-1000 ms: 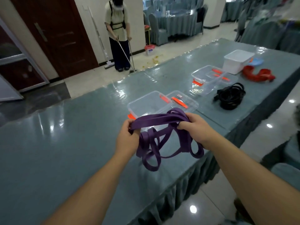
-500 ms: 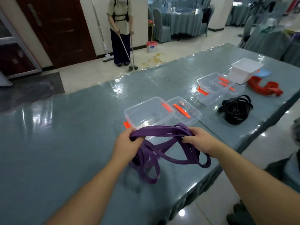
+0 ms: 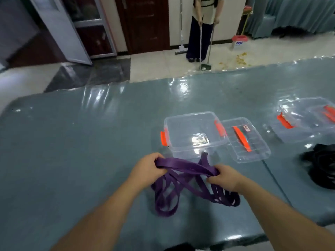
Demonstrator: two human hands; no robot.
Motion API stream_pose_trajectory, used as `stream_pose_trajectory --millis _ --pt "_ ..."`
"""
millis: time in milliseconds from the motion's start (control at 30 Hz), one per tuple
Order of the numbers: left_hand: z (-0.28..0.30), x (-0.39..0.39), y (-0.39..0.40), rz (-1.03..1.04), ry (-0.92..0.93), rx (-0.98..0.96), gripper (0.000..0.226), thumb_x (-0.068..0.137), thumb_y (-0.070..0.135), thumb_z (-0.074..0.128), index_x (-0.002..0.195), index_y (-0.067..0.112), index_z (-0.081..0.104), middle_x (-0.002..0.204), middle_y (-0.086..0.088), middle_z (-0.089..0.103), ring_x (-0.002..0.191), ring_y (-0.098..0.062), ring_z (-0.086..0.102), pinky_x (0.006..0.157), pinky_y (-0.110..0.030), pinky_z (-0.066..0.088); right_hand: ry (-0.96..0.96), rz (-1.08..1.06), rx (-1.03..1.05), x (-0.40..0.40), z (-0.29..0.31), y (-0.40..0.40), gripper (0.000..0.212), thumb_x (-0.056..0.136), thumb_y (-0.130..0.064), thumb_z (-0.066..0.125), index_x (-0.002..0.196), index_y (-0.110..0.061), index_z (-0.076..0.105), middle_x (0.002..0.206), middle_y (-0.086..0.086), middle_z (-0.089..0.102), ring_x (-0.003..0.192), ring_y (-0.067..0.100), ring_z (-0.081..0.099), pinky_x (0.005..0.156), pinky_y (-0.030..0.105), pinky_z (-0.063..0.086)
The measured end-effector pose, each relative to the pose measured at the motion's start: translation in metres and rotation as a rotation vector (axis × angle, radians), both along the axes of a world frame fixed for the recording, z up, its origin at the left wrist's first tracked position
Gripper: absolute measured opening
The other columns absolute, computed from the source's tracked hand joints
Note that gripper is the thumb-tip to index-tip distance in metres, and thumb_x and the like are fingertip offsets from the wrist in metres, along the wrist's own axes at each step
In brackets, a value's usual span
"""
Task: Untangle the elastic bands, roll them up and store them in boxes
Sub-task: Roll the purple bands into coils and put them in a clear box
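A long table (image 3: 76, 142) covered in a grey-blue cloth under a glossy clear sheet fills most of the view, with ceiling light glinting off the sheet along its far edge. Near the table's near edge, the left hand (image 3: 146, 167) grips one end of a tangled purple elastic band (image 3: 183, 182), fingers curled round the strap. The right hand (image 3: 224, 176) closes on the other end of the same bundle, and a flat length of band stretches taut between the two. The remaining loops hang down and lie on the cloth below and between the hands.

Just beyond the hands, toward the middle of the table, stands an open clear box (image 3: 194, 133) with orange latches. Its clear lid (image 3: 244, 140), with an orange handle, lies flat just beside it on the right. Further right, at the picture's edge, sits a second clear box (image 3: 306, 122) with orange parts. Nearer the table's near edge on that side lies a heap of black bands (image 3: 322, 165).

Past the far edge is a pale tiled floor with a darker polished patch at left. A standing person (image 3: 201, 29) holds a long-handled broom (image 3: 202, 51) near yellowish scraps (image 3: 239, 59) on the tiles. A dark wooden door (image 3: 145, 24) and a glazed door leaf (image 3: 67, 28) stand behind, and draped tables (image 3: 290, 17) fill the far right corner.
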State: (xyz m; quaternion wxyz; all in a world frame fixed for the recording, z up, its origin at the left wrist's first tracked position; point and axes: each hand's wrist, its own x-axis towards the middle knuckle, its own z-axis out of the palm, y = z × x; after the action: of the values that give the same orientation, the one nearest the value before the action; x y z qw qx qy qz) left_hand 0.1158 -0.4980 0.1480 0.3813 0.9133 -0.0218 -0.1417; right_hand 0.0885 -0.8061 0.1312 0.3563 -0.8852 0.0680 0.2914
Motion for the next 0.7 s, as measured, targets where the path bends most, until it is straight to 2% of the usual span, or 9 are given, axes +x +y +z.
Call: stream_pose_trajectory --millis 100,200,300,400,500,567,633,700 --pt "-0.002 -0.009 -0.025 0.015 0.045 0.104 0.023 0.074 0.031 0.08 0.093 0.03 0.067 0.081 0.011 0.072 0.076 -0.013 0.069 0.072 -0.033 0.056 0.046 0.13 -0.077 0.011 -0.019 -0.024 0.025 0.082 -0.029 0.075 0.103 -0.026 0.063 0.091 -0.004 0.073 0.082 0.014 0.071 0.073 0.029 0.058" --pt "-0.013 -0.024 -0.046 0.022 0.039 0.202 0.032 0.074 0.032 0.085 0.101 0.029 0.067 0.094 0.013 0.07 0.085 -0.009 0.066 0.067 -0.02 0.045 0.032 0.244 -0.191 0.017 -0.038 -0.047 0.05 0.078 -0.038 0.078 0.122 -0.026 0.057 0.11 0.0 0.071 0.098 0.022 0.069 0.09 0.039 0.057" --pt "-0.021 -0.042 -0.063 -0.038 0.047 0.293 0.041 0.075 0.035 0.086 0.11 0.025 0.068 0.107 0.009 0.064 0.098 -0.013 0.063 0.079 -0.024 0.046 -0.026 0.317 -0.294 0.014 -0.058 -0.064 0.078 0.079 -0.046 0.077 0.143 -0.023 0.039 0.13 0.008 0.063 0.116 0.03 0.061 0.099 0.043 0.052" --pt "-0.016 -0.055 -0.077 -0.145 0.043 0.289 0.042 0.077 0.029 0.085 0.114 0.02 0.067 0.105 0.009 0.055 0.097 -0.014 0.06 0.085 -0.026 0.047 -0.108 0.401 -0.433 0.005 -0.07 -0.072 0.094 0.078 -0.058 0.071 0.154 -0.025 0.026 0.144 0.007 0.051 0.132 0.033 0.049 0.105 0.049 0.048" --pt "-0.008 -0.06 -0.082 -0.165 0.005 0.276 0.042 0.077 0.027 0.083 0.115 0.019 0.068 0.105 0.005 0.056 0.092 -0.013 0.058 0.087 -0.029 0.049 -0.147 0.393 -0.42 -0.001 -0.074 -0.077 0.076 0.087 -0.056 0.063 0.151 -0.029 0.032 0.143 0.003 0.049 0.131 0.032 0.049 0.105 0.051 0.048" --pt "-0.004 -0.06 -0.081 -0.157 -0.002 0.285 0.041 0.079 0.025 0.083 0.117 0.019 0.07 0.107 0.002 0.06 0.092 -0.014 0.061 0.087 -0.028 0.051 -0.157 0.371 -0.401 -0.002 -0.078 -0.08 0.057 0.095 -0.044 0.055 0.147 -0.026 0.04 0.141 0.005 0.053 0.128 0.033 0.051 0.105 0.05 0.048" --pt "-0.001 -0.061 -0.078 -0.122 -0.028 0.291 0.032 0.084 0.018 0.08 0.115 0.019 0.072 0.108 0.001 0.065 0.093 -0.015 0.065 0.087 -0.028 0.053 -0.154 0.334 -0.389 -0.004 -0.08 -0.086 0.043 0.099 -0.032 0.049 0.141 -0.021 0.05 0.138 0.009 0.056 0.125 0.035 0.052 0.104 0.048 0.048" --pt "0.0 -0.061 -0.074 -0.081 -0.09 0.334 0.021 0.087 0.011 0.073 0.106 0.018 0.074 0.101 0.001 0.068 0.088 -0.014 0.064 0.085 -0.028 0.052 -0.159 0.314 -0.4 -0.007 -0.077 -0.092 0.037 0.1 -0.029 0.047 0.134 -0.021 0.057 0.132 0.009 0.06 0.122 0.035 0.054 0.102 0.046 0.049"
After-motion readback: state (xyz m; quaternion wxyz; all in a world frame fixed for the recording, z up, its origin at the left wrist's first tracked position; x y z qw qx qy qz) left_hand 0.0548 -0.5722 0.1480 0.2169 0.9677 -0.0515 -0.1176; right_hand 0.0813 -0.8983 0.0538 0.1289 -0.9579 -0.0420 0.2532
